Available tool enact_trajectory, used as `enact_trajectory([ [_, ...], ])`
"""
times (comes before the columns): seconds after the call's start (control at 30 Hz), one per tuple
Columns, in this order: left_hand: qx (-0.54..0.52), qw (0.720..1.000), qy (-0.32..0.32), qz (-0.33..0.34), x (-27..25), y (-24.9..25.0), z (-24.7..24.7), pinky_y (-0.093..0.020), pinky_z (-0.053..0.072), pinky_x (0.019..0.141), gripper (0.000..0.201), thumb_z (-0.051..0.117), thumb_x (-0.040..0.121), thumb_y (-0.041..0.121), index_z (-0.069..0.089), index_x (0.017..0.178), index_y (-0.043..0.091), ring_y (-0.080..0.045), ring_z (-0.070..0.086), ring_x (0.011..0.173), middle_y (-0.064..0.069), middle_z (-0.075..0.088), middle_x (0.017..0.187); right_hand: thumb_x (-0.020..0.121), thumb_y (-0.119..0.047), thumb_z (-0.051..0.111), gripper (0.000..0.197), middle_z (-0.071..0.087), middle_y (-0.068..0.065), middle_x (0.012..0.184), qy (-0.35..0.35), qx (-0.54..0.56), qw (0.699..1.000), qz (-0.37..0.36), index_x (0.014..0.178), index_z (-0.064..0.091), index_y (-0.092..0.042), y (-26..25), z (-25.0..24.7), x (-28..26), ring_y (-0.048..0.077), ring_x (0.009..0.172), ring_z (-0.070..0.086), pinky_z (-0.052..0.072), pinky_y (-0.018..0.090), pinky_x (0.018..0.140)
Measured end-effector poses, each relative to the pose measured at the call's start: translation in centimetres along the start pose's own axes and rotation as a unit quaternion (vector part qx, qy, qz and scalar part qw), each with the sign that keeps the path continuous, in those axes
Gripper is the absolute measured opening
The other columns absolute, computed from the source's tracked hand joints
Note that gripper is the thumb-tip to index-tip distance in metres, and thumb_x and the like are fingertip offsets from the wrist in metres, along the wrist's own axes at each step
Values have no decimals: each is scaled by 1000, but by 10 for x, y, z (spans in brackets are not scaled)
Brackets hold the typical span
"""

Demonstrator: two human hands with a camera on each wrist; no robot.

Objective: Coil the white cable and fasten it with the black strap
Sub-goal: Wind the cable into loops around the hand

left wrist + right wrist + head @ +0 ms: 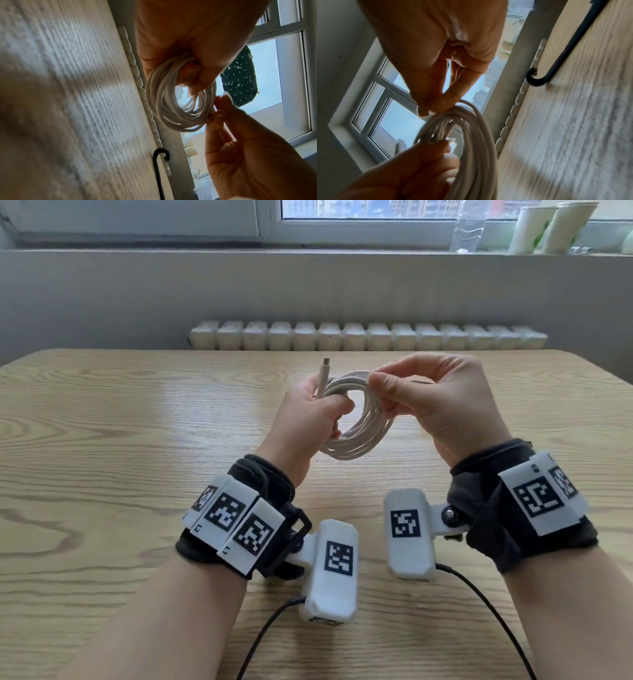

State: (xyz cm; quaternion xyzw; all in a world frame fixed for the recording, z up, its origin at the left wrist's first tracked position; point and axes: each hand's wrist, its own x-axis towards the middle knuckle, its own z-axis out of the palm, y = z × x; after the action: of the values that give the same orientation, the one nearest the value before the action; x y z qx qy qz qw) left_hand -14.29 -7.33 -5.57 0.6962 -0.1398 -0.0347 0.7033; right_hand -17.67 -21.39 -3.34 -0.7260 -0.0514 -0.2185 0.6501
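Observation:
The white cable (363, 436) is wound into a coil of several loops and held up above the wooden table (102, 440). My left hand (329, 412) grips the coil's left side, and a connector end (324, 371) sticks up out of the fist. My right hand (380, 392) pinches the top right strands between thumb and fingers. In the left wrist view the coil (164, 108) hangs from the left hand (188, 67). The black strap (158, 162) lies flat on the table with one end curled, apart from both hands. It also shows in the right wrist view, the strap (556, 60) beyond the coil (471, 135).
A white radiator (366, 337) runs behind the table's far edge. Paper cups (548, 227) and a clear bottle (467, 227) stand on the window sill. Black camera leads (479, 611) trail from the wrist mounts over the near table.

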Motion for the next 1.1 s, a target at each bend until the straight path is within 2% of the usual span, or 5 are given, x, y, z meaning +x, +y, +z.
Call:
enact_trajectory([
  [0.37,20,1000,-17,11,0,2,-5,-23,33,47,30,53,77,-10,53,69,19,-2,36,41,14,44,46,70,1,74,42,67,1,102,-114,-146,982,44,109,66,-13,-1,-3,-1,9,43,56,45,22,42],
  [0.53,18,999,-45,-1,-1,3,-3,-23,33,47,30,52,78,-11,52,68,17,-3,35,38,14,42,43,74,5,72,27,63,19,78,-151,-56,983,86,101,71,-2,1,-8,0,13,44,46,37,20,39],
  [0.67,44,999,-22,18,-1,3,-1,-23,36,48,29,52,79,-8,53,68,19,-3,37,41,15,43,44,76,3,70,25,61,13,72,-127,-63,986,87,98,68,-8,4,-3,1,10,42,44,34,19,37],
  [0.9,129,990,-7,54,-4,3,3,-29,40,54,26,50,80,-3,58,75,22,-8,43,49,5,52,60,62,-80,53,66,67,-2,72,-97,-174,976,85,95,64,-25,-5,11,-5,0,41,47,35,23,46],
  [1.1,166,984,-30,49,-4,2,4,-33,43,57,20,52,77,0,63,90,11,-12,47,54,0,55,67,79,-44,65,35,61,1,60,-50,-143,980,126,89,68,-10,2,11,0,1,29,38,26,14,33],
])
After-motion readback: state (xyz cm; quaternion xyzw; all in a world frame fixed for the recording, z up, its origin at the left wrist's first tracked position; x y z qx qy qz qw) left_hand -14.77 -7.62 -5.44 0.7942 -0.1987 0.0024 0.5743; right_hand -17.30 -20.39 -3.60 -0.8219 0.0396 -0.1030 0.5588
